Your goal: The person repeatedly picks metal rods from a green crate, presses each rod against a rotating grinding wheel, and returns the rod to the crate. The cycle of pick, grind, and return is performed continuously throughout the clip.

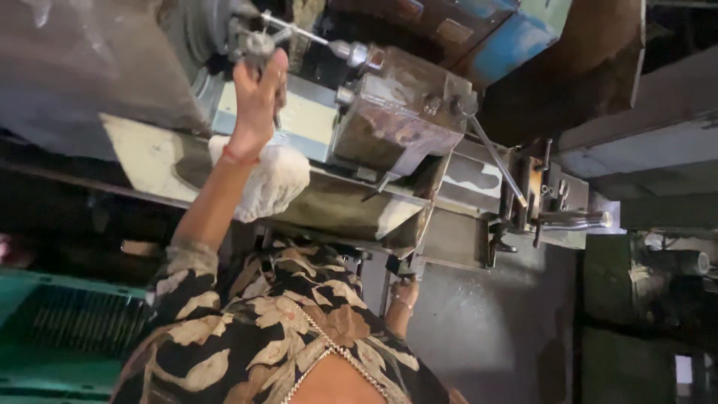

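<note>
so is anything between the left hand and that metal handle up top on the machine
Nothing visible does. The left hand is already on the handle, its fingers closed around it. The white cloth sits lower, beside the wrist, not between them.

Steel chuck key (258, 41), T-handled with a thin cross bar, stands seated in the grey chuck (196, 30) at the lathe's (314, 123) left end, near the bed's back edge, handle end gripped.
</note>
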